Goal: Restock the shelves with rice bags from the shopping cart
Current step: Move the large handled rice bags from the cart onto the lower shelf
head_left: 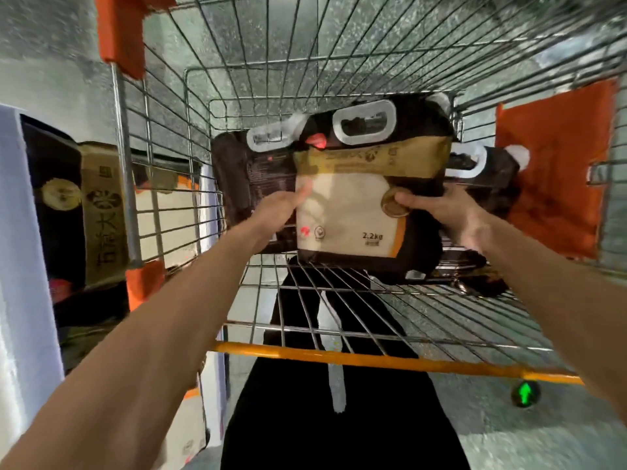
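Note:
A dark brown and cream rice bag [353, 212] marked 2.2kg, with a white handle at its top, stands upright inside the wire shopping cart [339, 62]. My left hand [281, 206] grips its left edge, thumb on the front. My right hand [437, 206] grips its right edge, thumb on the round gold seal. Behind it lean a second dark rice bag [251, 178] on the left and a third rice bag [488, 178] on the right, both still in the cart.
The cart's orange handle bar [373, 359] runs across below my arms. An orange panel [556, 164] lines the cart's right side. On the left, a shelf [20, 232] holds rice bags [98, 205] standing behind the cart's wire wall. Grey floor lies below.

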Tool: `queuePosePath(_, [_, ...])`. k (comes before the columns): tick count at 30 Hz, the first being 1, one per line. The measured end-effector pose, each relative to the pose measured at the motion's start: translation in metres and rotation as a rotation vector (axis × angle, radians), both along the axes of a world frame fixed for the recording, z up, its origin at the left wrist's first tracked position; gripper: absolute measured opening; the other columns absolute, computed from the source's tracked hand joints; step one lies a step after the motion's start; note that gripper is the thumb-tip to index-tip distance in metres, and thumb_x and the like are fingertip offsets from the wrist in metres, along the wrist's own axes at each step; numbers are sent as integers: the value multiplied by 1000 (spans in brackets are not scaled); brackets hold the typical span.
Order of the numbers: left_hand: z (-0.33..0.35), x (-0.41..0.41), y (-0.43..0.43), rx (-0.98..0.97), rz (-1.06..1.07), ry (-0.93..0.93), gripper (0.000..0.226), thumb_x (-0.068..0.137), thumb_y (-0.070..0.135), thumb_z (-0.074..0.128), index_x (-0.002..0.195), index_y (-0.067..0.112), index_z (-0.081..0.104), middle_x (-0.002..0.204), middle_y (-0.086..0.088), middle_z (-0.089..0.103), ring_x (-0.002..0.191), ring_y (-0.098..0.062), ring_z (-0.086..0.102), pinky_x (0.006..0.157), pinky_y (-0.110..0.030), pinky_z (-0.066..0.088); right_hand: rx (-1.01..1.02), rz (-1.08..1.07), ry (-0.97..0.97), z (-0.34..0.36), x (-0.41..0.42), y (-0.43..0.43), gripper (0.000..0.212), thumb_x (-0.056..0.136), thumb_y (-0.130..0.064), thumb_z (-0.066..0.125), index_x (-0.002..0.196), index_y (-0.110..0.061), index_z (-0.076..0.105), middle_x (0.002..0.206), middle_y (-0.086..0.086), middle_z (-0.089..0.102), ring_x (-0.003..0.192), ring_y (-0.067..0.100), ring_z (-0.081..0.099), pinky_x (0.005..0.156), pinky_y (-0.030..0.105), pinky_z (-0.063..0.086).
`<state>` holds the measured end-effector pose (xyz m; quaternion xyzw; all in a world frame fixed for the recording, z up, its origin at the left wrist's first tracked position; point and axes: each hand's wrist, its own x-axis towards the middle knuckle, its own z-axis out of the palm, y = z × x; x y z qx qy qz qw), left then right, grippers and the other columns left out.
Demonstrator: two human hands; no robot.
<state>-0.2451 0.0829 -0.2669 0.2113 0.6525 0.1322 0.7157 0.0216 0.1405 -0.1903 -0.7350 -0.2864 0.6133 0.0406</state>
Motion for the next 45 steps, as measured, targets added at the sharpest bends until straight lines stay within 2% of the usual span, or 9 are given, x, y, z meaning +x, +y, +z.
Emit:
queuePosePath(7, [-8, 10, 9, -26, 43, -11, 56, 84, 72, 55, 104, 23, 73, 112, 6, 70, 109, -13, 61, 101, -40, 42, 41, -35, -86, -4, -10, -29, 40, 65, -31, 88, 98, -18, 70, 97, -2, 74, 88, 10, 71, 78, 27, 57])
queuePosePath(15, [-39, 7, 8, -94, 59, 32, 129, 44, 101, 56, 138, 12, 50, 133, -10, 61, 118, -29, 60, 102, -50, 46, 136, 297, -66, -3, -20, -33, 44, 73, -11, 84, 113, -12, 65, 108, -4, 68, 103, 14, 64, 87, 27, 52])
queuePosePath(20, [15, 18, 9, -55, 96, -7, 71, 87, 75, 43, 127, 19, 60, 126, -3, 66, 114, -22, 61, 99, -44, 44, 186, 317, -20, 11, -38, -30, 43, 77, -3, 79, 117, -6, 64, 112, 3, 68, 105, 18, 63, 90, 32, 52])
queuePosePath(24, [42, 17, -4, -43, 170, -75, 96, 63, 90, 55, 137, 29, 54, 147, 1, 51, 138, -24, 42, 117, -54, 26, 256, 310, 90, 47, -35, -28, 31, 78, 2, 76, 100, -16, 64, 98, -6, 66, 93, 10, 64, 79, 25, 50])
queuePosePath(26, [77, 22, -6, 18, 207, -63, 76, 75, 85, 49, 125, 27, 61, 145, -4, 53, 134, -26, 46, 116, -54, 27, 293, 322, 150, 73, -23, -30, 32, 78, 3, 77, 92, -22, 63, 92, -12, 67, 83, -2, 65, 76, 21, 55])
queuePosePath(30, [136, 42, -15, 39, 385, -185, 64, 92, 72, 36, 108, 21, 71, 113, -8, 74, 94, -21, 73, 83, -40, 57, 349, 349, 236, 133, 10, -27, 39, 68, -13, 87, 103, -14, 68, 93, -8, 72, 83, 2, 70, 77, 22, 58])
queuePosePath(34, [196, 58, -46, 74, 471, -272, 56, 92, 59, 50, 121, 13, 66, 112, -10, 73, 94, -25, 73, 65, -36, 62, 423, 375, 227, 193, 41, -27, 81, 41, -39, 96, 112, -10, 68, 102, 2, 75, 96, 20, 71, 89, 45, 56])
queuePosePath(41, [290, 65, -100, 344, 450, -312, 73, 41, 57, 94, 102, 20, 78, 101, -4, 76, 83, -17, 74, 69, -31, 60, 509, 535, 424, 279, 51, -37, 30, 75, -7, 81, 102, -12, 69, 87, -4, 72, 67, 0, 68, 59, 13, 52])
queuePosePath(45, [337, 56, -161, 495, 662, -261, 98, 35, 59, 94, 119, 16, 68, 115, -11, 72, 99, -25, 72, 83, -43, 59, 418, 632, 639, 316, 38, -58, 20, 82, 4, 68, 98, -8, 68, 82, 2, 76, 72, 12, 74, 59, 24, 58])
